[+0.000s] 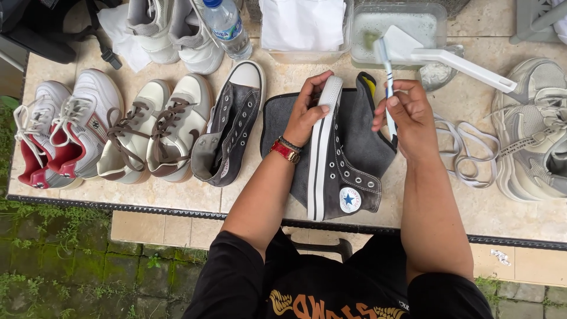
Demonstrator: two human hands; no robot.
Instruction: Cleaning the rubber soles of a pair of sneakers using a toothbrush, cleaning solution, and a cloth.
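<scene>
A dark grey high-top canvas shoe [348, 171] lies on its side on a grey cloth [277, 118], its white sole turned left. My left hand [309, 109], with a red watch at the wrist, grips the shoe's white toe end and sole. My right hand [407, 115] holds a small toothbrush [385, 59] upright, bristles up, just right of the shoe's toe.
On the tiled table [177, 195], the matching grey shoe [230, 127], a brown-and-cream pair [156, 127] and a red-and-white pair [62, 133] stand at left. Behind are a water bottle [227, 26], a clear tub of soapy water [398, 26], a white brush [455, 59]. Loose laces [472, 147] and a grey sneaker [531, 130] at right.
</scene>
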